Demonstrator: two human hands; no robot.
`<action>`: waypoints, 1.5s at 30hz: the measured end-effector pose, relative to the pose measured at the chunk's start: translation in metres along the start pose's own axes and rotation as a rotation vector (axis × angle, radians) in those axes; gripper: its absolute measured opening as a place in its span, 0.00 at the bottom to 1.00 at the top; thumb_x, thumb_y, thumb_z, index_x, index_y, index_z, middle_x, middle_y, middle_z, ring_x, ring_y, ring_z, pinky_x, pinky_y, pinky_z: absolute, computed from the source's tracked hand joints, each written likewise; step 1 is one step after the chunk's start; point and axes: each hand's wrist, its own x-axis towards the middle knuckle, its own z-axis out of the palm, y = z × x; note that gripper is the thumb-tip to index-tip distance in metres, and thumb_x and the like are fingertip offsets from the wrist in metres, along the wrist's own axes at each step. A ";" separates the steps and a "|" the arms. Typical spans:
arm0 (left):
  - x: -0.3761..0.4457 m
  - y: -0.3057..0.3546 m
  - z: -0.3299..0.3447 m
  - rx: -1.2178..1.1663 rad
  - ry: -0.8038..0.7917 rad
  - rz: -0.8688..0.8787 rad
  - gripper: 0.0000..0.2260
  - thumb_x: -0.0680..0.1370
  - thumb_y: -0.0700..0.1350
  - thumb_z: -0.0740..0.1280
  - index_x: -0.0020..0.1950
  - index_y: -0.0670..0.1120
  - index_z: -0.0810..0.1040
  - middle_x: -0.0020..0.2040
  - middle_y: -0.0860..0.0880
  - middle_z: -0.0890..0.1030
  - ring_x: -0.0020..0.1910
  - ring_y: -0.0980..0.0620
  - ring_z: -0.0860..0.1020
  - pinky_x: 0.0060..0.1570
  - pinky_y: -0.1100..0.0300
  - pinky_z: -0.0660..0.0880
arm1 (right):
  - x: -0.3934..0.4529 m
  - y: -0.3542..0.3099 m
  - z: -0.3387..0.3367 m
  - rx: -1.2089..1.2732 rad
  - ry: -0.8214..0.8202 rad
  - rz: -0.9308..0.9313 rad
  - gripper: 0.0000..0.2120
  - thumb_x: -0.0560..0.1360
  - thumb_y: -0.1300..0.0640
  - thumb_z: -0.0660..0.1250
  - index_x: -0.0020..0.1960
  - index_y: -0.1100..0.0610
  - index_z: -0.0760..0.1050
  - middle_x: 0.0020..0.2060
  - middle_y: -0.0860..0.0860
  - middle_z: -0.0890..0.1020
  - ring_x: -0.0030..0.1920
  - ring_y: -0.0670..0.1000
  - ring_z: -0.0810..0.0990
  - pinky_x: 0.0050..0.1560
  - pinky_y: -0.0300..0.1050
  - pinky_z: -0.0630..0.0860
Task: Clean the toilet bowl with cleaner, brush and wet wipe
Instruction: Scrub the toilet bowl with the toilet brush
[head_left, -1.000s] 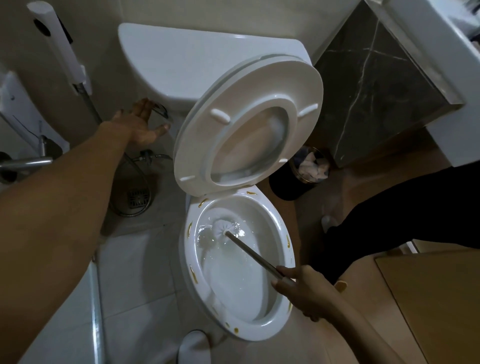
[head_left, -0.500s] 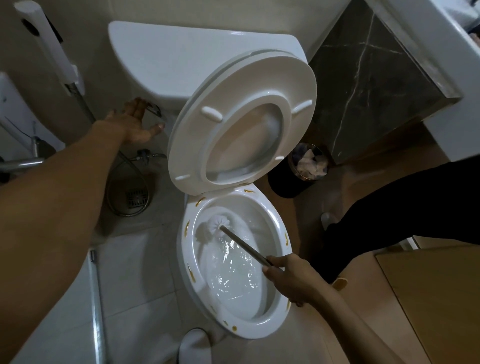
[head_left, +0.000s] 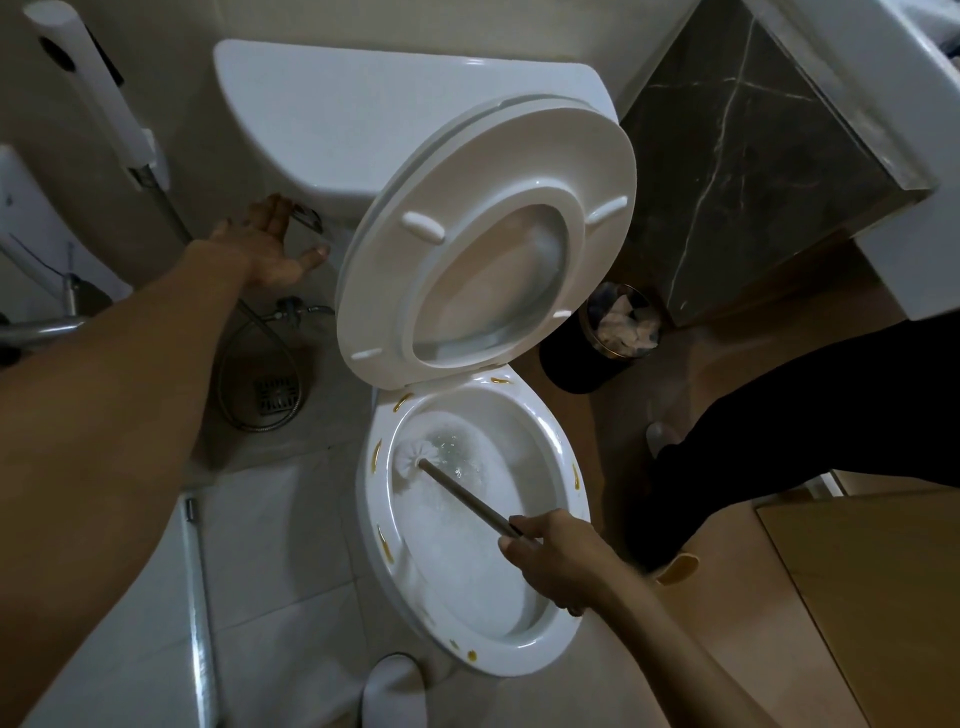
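**Flush running, brush working the bowl's left wall**

The right hand (head_left: 558, 564) was clamped on the brush handle (head_left: 465, 499) over the near rim of the toilet bowl (head_left: 558, 439), and the white brush head (head_left: 413, 460) sat against the inner wall on the bowl's left side. The left hand (head_left: 265, 249) reached out beside the cistern (head_left: 363, 114), fingers spread and apart, holding nothing, with the fingertips at the flush lever (head_left: 306, 218); whether they were pressing it could not be told. Seat and lid (head_left: 483, 244) stood raised. Foamy water was swirling in the basin, and yellow-brown dabs (head_left: 384, 540) ringed the rim.

To do this step well, I judge the brush head should be kept below the rim line, so the rushing water does not throw spray outward, and swept round the whole wall under the rim, not just the left side. The dabs on the rim look out of the bristles' reach and would likely fall to the wet wipe.

Against the frames from a second and half a second back, the water had gone from fairly calm to churning white. The brush head had shifted little, the right hand's grip was unchanged, and the left hand stayed at the lever.
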 end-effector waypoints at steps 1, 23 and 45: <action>0.000 0.000 0.000 0.001 -0.003 -0.001 0.37 0.79 0.65 0.48 0.77 0.46 0.37 0.78 0.48 0.40 0.77 0.49 0.44 0.74 0.49 0.46 | 0.000 -0.001 0.000 -0.004 -0.002 0.001 0.17 0.80 0.48 0.60 0.66 0.52 0.74 0.43 0.51 0.79 0.31 0.47 0.74 0.30 0.38 0.74; 0.001 -0.001 0.001 0.005 -0.013 0.001 0.38 0.78 0.67 0.47 0.77 0.46 0.37 0.78 0.49 0.39 0.77 0.50 0.44 0.74 0.47 0.45 | -0.001 0.002 0.004 -0.076 -0.025 -0.025 0.17 0.81 0.48 0.59 0.66 0.52 0.73 0.36 0.49 0.74 0.31 0.47 0.71 0.27 0.37 0.70; -0.001 0.001 0.000 -0.004 -0.032 -0.002 0.37 0.78 0.66 0.46 0.77 0.45 0.36 0.78 0.49 0.38 0.77 0.50 0.42 0.74 0.48 0.45 | 0.000 0.001 0.001 -0.072 -0.015 -0.026 0.17 0.81 0.48 0.59 0.67 0.51 0.73 0.38 0.48 0.75 0.32 0.46 0.73 0.30 0.37 0.72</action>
